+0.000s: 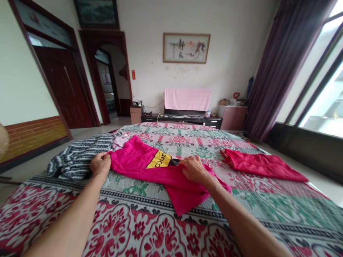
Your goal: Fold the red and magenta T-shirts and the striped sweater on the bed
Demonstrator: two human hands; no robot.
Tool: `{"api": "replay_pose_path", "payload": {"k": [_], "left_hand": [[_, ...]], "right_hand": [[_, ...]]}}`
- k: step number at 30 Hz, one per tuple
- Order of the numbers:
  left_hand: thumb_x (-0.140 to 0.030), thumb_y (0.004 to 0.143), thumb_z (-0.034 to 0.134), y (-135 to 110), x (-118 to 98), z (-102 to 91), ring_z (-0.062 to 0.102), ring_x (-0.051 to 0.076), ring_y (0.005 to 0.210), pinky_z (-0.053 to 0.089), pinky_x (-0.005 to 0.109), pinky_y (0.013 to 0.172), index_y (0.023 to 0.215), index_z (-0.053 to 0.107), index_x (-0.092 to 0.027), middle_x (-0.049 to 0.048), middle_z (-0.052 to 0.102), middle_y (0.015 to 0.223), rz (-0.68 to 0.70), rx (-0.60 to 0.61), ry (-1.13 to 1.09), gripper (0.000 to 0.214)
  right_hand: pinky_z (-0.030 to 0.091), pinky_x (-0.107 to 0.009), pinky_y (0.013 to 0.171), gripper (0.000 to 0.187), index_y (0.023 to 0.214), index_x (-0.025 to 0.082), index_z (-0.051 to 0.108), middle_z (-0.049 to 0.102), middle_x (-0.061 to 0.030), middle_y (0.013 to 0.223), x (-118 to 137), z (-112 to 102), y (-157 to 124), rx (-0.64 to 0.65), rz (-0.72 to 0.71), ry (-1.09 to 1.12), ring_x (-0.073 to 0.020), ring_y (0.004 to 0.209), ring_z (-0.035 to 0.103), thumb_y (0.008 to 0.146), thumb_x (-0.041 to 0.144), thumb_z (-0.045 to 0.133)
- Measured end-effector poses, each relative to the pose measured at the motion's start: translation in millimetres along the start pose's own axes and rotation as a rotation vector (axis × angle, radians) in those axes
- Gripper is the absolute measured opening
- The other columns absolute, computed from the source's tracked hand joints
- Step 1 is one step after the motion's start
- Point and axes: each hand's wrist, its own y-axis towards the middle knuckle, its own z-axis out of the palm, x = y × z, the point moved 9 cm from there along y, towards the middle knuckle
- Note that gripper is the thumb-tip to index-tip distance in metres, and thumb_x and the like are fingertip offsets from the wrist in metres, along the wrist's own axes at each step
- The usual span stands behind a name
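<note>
A bright pink shirt [134, 157] with a yellow and black printed patch lies partly folded on the patterned bedspread [144, 228]. My left hand [100, 163] is closed on its left end. Toward the other end, my right hand [195, 169] pinches the cloth beside the black part of the print. A flap of the shirt hangs toward me below the right hand. Just past my left hand sits a heap of black-and-white striped cloth [77, 155], with a small pale purple cloth [119, 142] against the pink shirt.
A folded red garment [264, 166] lies on the right side of the bedspread. Beyond the far edge stand a low black cabinet [214, 122] and a screen-like thing draped with a pink towel [187, 99]. A purple curtain [270, 71] hangs at the right by the window.
</note>
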Motion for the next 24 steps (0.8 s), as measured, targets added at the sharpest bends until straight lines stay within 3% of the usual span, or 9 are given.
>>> {"api": "replay_pose_path", "payload": {"k": [2,5,7,10,13,18,24], "left_hand": [[-0.032,0.073,0.046,-2,1,-3.6,0.064,0.023,0.084,0.049,0.03,0.074,0.103,0.067,-0.017,0.0077,0.071,0.095,-0.052,-0.013,-0.057,0.04],[-0.03,0.071,0.048,-4,0,-5.6,0.063,0.023,0.085,0.049,0.03,0.075,0.102,0.068,-0.017,0.0072,0.072,0.094,-0.088,-0.006,-0.109,0.039],[-0.029,0.07,0.049,-4,-1,-5.5,0.063,0.024,0.084,0.049,0.03,0.075,0.102,0.068,-0.015,0.0077,0.072,0.093,-0.093,0.001,-0.123,0.04],[-0.03,0.069,0.051,-4,0,-5.3,0.064,0.024,0.083,0.048,0.031,0.075,0.101,0.069,-0.015,0.0078,0.072,0.091,-0.095,-0.016,-0.14,0.039],[-0.032,0.07,0.052,-3,3,-5.1,0.064,0.024,0.082,0.048,0.03,0.074,0.098,0.07,-0.017,0.0077,0.072,0.089,-0.096,-0.046,-0.158,0.037],[-0.034,0.071,0.052,-3,3,-4.5,0.065,0.025,0.083,0.049,0.031,0.075,0.099,0.07,-0.017,0.009,0.072,0.091,-0.091,-0.035,-0.136,0.038],[-0.032,0.07,0.053,-5,0,-6.2,0.065,0.025,0.086,0.049,0.03,0.075,0.102,0.069,-0.018,0.0083,0.072,0.094,-0.091,0.002,-0.145,0.038]], "right_hand": [[0.028,-0.045,0.094,0.023,0.089,0.02,0.068,0.067,-0.0078,0.091,0,-10,0,-0.028,-0.002,-0.008,-0.0235,0.093,0.054,0.075,0.017,0.05],[0.029,-0.042,0.094,0.018,0.079,0.02,0.068,0.066,-0.0073,0.101,9,-32,-1,-0.078,-0.036,0.031,-0.022,0.096,0.054,0.07,0.015,0.053],[0.034,-0.037,0.089,0.018,0.078,0.02,0.068,0.067,-0.0058,0.098,17,-35,-3,0.024,-0.041,0.098,-0.0187,0.09,0.057,0.067,0.015,0.054],[0.039,-0.025,0.07,0.02,0.082,0.021,0.069,0.069,-0.0026,0.082,30,-22,-12,0.325,-0.026,0.199,-0.0133,0.073,0.057,0.067,0.019,0.056],[0.039,-0.022,0.065,0.027,0.09,0.022,0.069,0.069,-0.0013,0.089,45,-11,-20,0.485,-0.078,0.22,-0.0141,0.079,0.058,0.064,0.025,0.063],[0.041,-0.024,0.07,0.043,0.105,0.024,0.066,0.067,-0.0025,0.098,49,-1,-22,0.543,-0.089,0.225,-0.0168,0.087,0.058,0.063,0.034,0.067],[0.04,-0.023,0.065,0.033,0.097,0.022,0.068,0.069,-0.0023,0.091,52,1,-20,0.509,-0.136,0.155,-0.016,0.082,0.059,0.065,0.022,0.06]]}}
